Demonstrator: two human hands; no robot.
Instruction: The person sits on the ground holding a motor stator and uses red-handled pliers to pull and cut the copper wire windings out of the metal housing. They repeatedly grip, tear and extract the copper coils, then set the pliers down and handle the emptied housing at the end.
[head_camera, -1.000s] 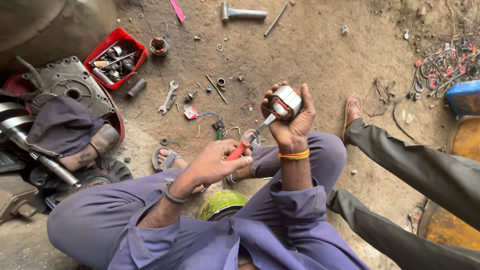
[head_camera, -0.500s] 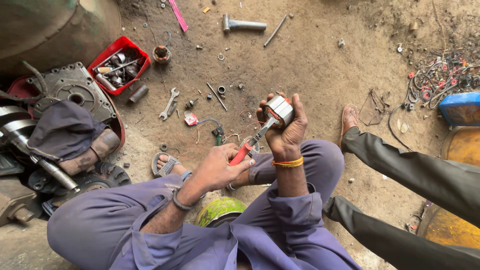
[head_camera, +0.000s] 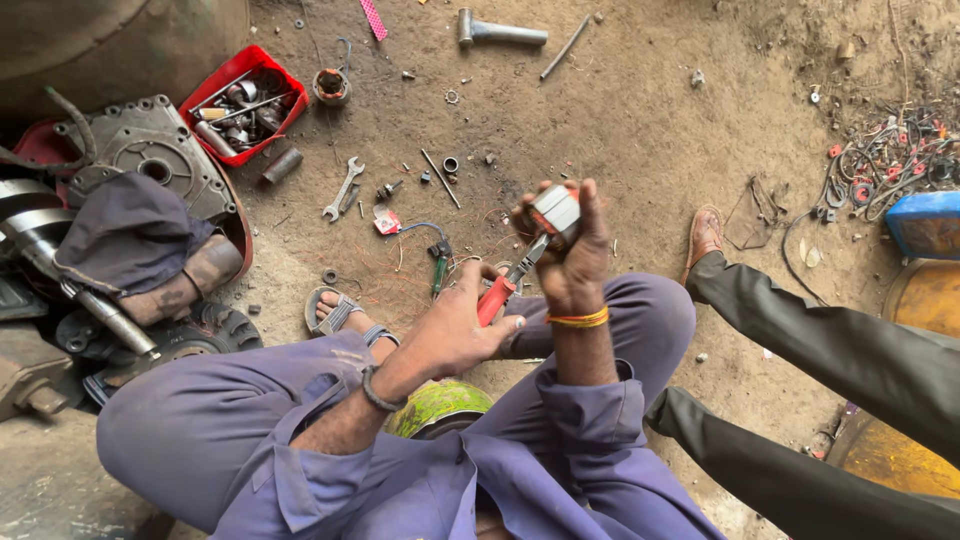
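Open ground and obstructions around your hands.

Bare dirt lies open at upper centre of the frame, between the hammer (head_camera: 500, 31) at top and the wrench (head_camera: 343, 188) at centre left. Your left is blocked by the engine cover (head_camera: 150, 160) and red tray (head_camera: 243, 100); your right by another person's dark trouser legs (head_camera: 830, 350) and shoe (head_camera: 705, 235). Wire tangle (head_camera: 885, 160) fills the upper right.
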